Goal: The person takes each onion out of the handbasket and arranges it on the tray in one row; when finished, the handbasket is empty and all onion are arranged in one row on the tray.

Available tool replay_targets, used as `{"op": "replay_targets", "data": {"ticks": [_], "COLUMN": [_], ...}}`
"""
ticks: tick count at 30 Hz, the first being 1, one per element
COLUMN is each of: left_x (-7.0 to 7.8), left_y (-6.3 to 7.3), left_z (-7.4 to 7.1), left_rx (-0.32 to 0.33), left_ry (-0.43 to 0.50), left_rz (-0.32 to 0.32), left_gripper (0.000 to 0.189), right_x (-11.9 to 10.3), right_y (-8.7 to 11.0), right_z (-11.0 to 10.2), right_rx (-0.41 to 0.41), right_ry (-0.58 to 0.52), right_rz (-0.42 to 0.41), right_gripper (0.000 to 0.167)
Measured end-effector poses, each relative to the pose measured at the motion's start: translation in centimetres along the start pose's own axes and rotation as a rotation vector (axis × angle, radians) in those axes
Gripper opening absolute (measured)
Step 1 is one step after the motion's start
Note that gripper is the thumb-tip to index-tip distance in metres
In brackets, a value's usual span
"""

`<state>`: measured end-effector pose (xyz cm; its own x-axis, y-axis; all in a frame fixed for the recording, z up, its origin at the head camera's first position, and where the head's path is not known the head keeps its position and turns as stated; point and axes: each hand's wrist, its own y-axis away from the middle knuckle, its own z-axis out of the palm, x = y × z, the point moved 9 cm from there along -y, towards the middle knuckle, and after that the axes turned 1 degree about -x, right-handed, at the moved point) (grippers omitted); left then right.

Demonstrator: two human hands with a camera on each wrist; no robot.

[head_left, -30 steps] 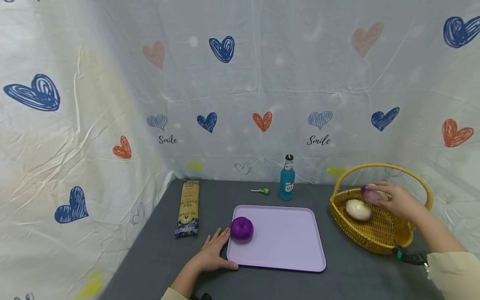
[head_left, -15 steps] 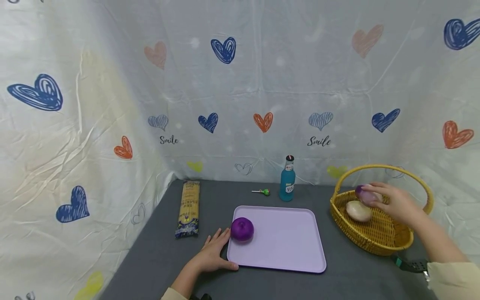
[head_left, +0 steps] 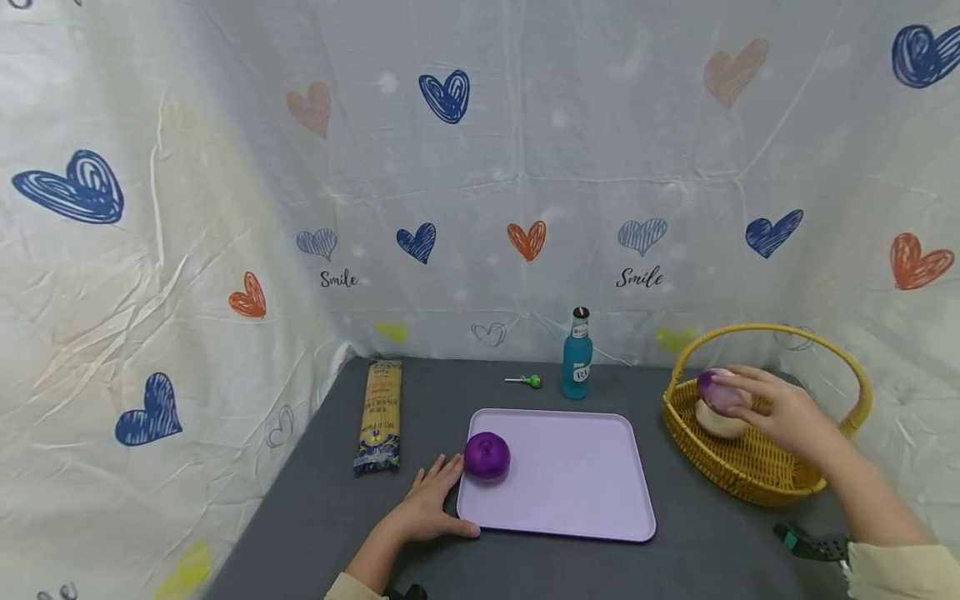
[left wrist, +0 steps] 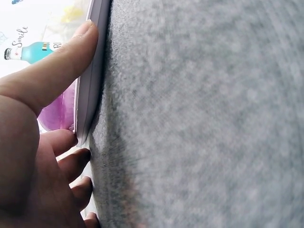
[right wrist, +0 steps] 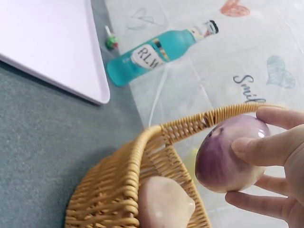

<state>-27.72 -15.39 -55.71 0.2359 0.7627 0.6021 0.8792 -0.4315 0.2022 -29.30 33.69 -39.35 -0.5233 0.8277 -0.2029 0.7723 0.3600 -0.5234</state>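
Observation:
My right hand (head_left: 782, 412) pinches a shiny purple-and-white onion (right wrist: 232, 154) between thumb and fingers. It is above the yellow wicker basket (head_left: 738, 479), under the arched handle. Inside the basket sits a pale, cream-coloured bulb with a pointed tip (right wrist: 166, 204), partly covered by the held onion in the head view. My left hand (head_left: 429, 504) lies with fingers spread at the left corner of a lilac tray (head_left: 566, 475). Its thumb and fingertips are right at the rim. A deep purple round bulb (head_left: 487, 456) rests on the tray's left side, close to those fingertips.
Behind the tray stands a blue bottle (head_left: 577, 358), with a green lollipop (head_left: 533, 381) lying to its left. A yellow packet of noodles (head_left: 379, 412) lies at the far left of the grey table (head_left: 315, 517). A heart-printed curtain (head_left: 480, 167) hangs behind.
My right hand has moved a little to the left with the onion, which now overlaps the pale bulb. The left hand stays in place by the tray.

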Motion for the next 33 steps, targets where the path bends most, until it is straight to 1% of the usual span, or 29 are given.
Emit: {"op": "replay_targets", "data": {"ticks": [3,9,12,15,18,25,29,33], "left_x": [0.1,0.0,-0.1,-0.2,-0.2,0.0,0.0,-0.1], "left_y": [0.0,0.0,0.0,-0.1,0.0,0.0,0.0,0.0], "left_z": [0.0,0.0,0.0,0.1,0.1,-0.2,-0.2,0.0], "left_rx": [0.0,0.0,0.0,0.003,0.005,0.012,0.01,0.008], "left_ry": [-0.002,-0.003,-0.003,-0.001,0.0,0.003,0.0,-0.001], "left_rz": [0.002,0.004,0.001,-0.003,-0.008,0.005,0.005,0.01], "left_gripper": [0.117,0.117,0.118,0.118,0.118,0.117,0.117,0.117], "right_x": [-0.6,-1.6,-2.1,-2.8,-3.4,-4.0,-4.7,-5.3], "right_y": [0.0,0.2,0.1,0.0,-0.1,-0.3,-0.6,-0.7], "right_z": [0.1,0.3,0.5,0.7,0.9,1.9,2.2,2.5], "right_rx": [0.027,0.016,0.032,0.054,0.06,0.014,0.03,0.052], "right_ry": [-0.002,-0.026,-0.039,-0.048,-0.053,-0.14,-0.151,-0.191], "right_rz": [-0.015,0.005,0.007,-0.008,-0.009,0.033,0.017,0.007], "right_gripper": [0.058,0.056,0.057,0.059,0.06,0.06,0.059,0.058]}}
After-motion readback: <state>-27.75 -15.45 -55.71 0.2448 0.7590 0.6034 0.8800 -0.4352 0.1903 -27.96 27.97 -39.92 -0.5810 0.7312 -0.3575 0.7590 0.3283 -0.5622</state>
